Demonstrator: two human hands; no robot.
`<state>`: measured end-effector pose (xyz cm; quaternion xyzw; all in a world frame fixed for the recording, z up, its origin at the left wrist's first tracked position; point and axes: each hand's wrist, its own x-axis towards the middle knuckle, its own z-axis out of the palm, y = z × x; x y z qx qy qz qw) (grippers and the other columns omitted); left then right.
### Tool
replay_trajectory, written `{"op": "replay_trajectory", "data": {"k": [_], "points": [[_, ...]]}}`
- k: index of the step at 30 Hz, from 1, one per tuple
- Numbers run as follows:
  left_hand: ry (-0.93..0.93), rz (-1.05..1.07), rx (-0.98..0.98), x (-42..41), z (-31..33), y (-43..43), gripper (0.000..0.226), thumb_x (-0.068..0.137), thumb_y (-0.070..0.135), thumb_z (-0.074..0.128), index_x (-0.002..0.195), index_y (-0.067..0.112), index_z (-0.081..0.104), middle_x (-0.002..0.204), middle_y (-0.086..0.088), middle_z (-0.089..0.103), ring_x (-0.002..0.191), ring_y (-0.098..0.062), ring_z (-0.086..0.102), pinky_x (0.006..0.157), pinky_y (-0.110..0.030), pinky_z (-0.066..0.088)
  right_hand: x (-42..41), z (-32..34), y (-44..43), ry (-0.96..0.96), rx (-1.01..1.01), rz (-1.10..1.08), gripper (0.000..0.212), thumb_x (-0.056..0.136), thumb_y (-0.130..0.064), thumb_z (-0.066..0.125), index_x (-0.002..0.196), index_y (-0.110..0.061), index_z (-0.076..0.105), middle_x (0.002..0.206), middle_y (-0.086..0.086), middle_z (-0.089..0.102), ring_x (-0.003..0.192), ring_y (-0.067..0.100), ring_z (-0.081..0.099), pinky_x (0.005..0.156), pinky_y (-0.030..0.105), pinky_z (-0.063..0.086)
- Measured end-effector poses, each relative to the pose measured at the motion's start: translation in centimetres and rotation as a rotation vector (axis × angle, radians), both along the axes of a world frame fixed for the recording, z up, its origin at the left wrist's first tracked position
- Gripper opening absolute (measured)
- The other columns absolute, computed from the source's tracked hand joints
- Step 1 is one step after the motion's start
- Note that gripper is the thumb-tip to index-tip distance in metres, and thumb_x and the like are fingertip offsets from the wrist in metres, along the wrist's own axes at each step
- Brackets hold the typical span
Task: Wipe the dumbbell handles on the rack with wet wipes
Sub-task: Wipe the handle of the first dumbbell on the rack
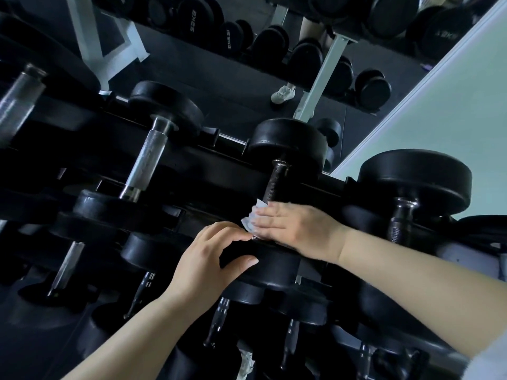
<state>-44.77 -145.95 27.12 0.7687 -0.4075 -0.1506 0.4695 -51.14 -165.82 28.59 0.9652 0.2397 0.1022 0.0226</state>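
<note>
A black dumbbell lies on the top tier of the rack [197, 160], its dark knurled handle [275, 182] running between a far head [288, 141] and a near head [271, 267]. My right hand [296, 229] wraps the lower part of that handle with a white wet wipe [252, 219] pressed under the fingers. My left hand [208, 259] rests on the near head, thumb and fingers curved over its rim. The part of the handle under the right hand is hidden.
A dumbbell with a shiny steel handle [146, 157] lies to the left, another dumbbell [411, 182] to the right. Lower tiers hold several more dumbbells. A mirror behind reflects the rack and a white shoe [282, 93]. A pale wall [452, 100] is at right.
</note>
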Motion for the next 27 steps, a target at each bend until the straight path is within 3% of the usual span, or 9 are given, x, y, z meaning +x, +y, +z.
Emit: {"op": "replay_trajectory", "data": {"k": [3,6,10,13,15,18,21,24,27], "points": [[0.020,0.010,0.013,0.0,0.0,-0.1,0.038,0.067,0.058,0.052,0.101,0.040,0.051,0.112,0.024,0.047,0.098,0.000,0.050,0.083,-0.009,0.038,1.5,0.6,-2.1,-0.149,0.046,-0.147,0.046,0.098,-0.003,0.024,0.096,-0.002,0.071,0.096,0.012,0.073,0.090,0.026,0.069,0.098,0.030,0.037],[0.024,0.017,0.016,0.0,0.1,-0.1,0.038,0.067,0.057,0.052,0.100,0.040,0.051,0.109,0.027,0.049,0.098,0.001,0.050,0.083,-0.006,0.036,1.9,0.6,-2.2,-0.221,0.084,-0.336,0.031,0.089,-0.002,0.041,0.091,-0.001,0.072,0.095,0.014,0.072,0.090,0.030,0.069,0.092,0.033,0.041],[0.037,0.011,-0.002,0.1,0.1,-0.1,0.037,0.067,0.055,0.054,0.099,0.038,0.053,0.112,0.024,0.047,0.097,-0.002,0.051,0.085,-0.010,0.038,-0.8,-0.5,0.5,-0.140,0.192,-0.192,0.047,0.098,-0.015,0.033,0.078,-0.005,0.075,0.090,0.011,0.074,0.088,0.026,0.070,0.090,0.031,0.045],[0.039,0.013,-0.002,0.1,0.1,-0.2,0.038,0.066,0.055,0.053,0.100,0.038,0.052,0.113,0.024,0.046,0.097,-0.002,0.051,0.084,-0.010,0.038,-0.2,-0.5,-0.4,-0.185,0.219,-0.229,0.038,0.095,-0.010,0.042,0.074,-0.006,0.074,0.092,0.012,0.073,0.096,0.024,0.065,0.096,0.026,0.041],[0.043,0.016,0.008,0.1,0.2,-0.2,0.039,0.065,0.056,0.053,0.101,0.039,0.051,0.114,0.025,0.045,0.098,-0.001,0.050,0.083,-0.009,0.038,0.9,-0.1,-1.0,-0.240,0.402,-0.484,0.019,0.082,0.002,0.056,0.074,-0.003,0.073,0.094,0.015,0.072,0.097,0.019,0.058,0.094,0.013,0.035],[0.056,0.019,0.013,0.0,0.2,-0.2,0.040,0.065,0.057,0.052,0.101,0.040,0.051,0.114,0.025,0.045,0.099,0.001,0.049,0.083,-0.007,0.036,1.2,0.9,0.1,-0.191,0.838,-1.036,0.017,0.080,-0.002,0.063,0.093,-0.002,0.072,0.091,0.011,0.072,0.081,0.014,0.059,0.071,-0.002,0.036],[0.050,0.021,0.005,0.0,0.1,-0.1,0.039,0.065,0.056,0.053,0.100,0.039,0.052,0.113,0.027,0.046,0.099,0.003,0.049,0.086,-0.005,0.034,-0.1,0.9,3.0,0.064,0.948,-1.221,0.014,0.085,-0.010,0.059,0.084,-0.003,0.071,0.066,0.004,0.061,0.065,0.010,0.050,0.053,0.009,0.033],[0.046,0.016,-0.003,0.1,0.0,-0.2,0.037,0.066,0.056,0.053,0.099,0.039,0.052,0.109,0.034,0.048,0.098,0.003,0.049,0.086,-0.005,0.034,-1.4,0.9,4.7,0.249,1.038,-1.245,0.023,0.084,-0.009,0.056,0.066,0.004,0.062,0.060,0.014,0.062,0.056,0.007,0.049,0.057,0.021,0.039],[0.028,0.001,-0.003,0.3,0.0,-0.3,0.037,0.067,0.055,0.053,0.099,0.038,0.052,0.107,0.038,0.048,0.098,0.003,0.049,0.085,-0.005,0.034,0.3,1.6,3.4,0.163,1.058,-1.324,0.022,0.084,-0.011,0.055,0.065,-0.005,0.064,0.053,0.000,0.061,0.059,0.011,0.051,0.061,0.024,0.043]]}}
